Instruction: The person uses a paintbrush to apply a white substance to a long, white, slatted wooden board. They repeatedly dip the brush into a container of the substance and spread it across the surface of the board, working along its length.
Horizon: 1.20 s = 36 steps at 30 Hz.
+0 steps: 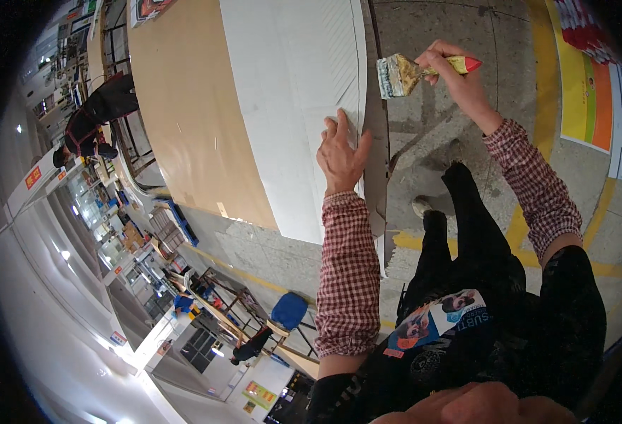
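Observation:
My left hand (342, 157) lies on a long white sheet (275, 92), its fingers spread near the edge closest to me. Fine slanted lines run along that side of the sheet. In my right hand (451, 69) is a wide paintbrush (400, 76), gripped by its yellow handle with a red tip. Its bristles look pale and coated, and they point left toward the table edge, apart from the sheet. Checked sleeves cover both my forearms.
The sheet lies over a brown-topped table (190, 120). To the right, colourful printed panels (585, 95) stand beside yellow floor lines. A blue chair (289, 310) is at the lower middle. A person in dark clothes (102, 113) bends at another table on the left.

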Available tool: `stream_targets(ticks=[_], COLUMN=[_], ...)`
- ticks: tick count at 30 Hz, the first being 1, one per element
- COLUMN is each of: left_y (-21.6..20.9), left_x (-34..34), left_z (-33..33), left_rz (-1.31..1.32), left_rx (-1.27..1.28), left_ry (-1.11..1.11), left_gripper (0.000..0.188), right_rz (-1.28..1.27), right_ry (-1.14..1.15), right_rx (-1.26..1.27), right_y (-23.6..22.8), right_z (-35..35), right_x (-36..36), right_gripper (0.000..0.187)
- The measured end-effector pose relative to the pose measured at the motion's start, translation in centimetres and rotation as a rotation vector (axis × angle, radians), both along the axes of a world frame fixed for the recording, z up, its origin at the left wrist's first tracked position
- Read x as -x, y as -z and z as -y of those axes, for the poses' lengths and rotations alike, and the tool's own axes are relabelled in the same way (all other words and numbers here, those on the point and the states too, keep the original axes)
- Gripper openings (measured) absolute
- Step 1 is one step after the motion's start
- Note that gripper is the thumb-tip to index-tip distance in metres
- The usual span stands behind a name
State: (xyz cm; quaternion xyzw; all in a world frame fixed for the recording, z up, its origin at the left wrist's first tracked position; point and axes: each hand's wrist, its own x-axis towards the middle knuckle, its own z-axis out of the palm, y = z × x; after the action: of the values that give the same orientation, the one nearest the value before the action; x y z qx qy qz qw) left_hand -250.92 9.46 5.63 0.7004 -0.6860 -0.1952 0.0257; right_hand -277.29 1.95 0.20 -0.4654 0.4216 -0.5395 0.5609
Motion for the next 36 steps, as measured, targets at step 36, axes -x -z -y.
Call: stream_targets(ticks=[36], left_y=[-0.6], left_x=[-0.4], left_z=[0.7], left_rz=[0.094], left_rx=[0.054], left_ry=[0.035], left_gripper=[0.069], right_rz=[-0.046], right_ry=[-0.180], right_rx=[-0.067], right_y=[-1.3], right_z=[-1.9], right_x=[-0.1], right_gripper=[0.026])
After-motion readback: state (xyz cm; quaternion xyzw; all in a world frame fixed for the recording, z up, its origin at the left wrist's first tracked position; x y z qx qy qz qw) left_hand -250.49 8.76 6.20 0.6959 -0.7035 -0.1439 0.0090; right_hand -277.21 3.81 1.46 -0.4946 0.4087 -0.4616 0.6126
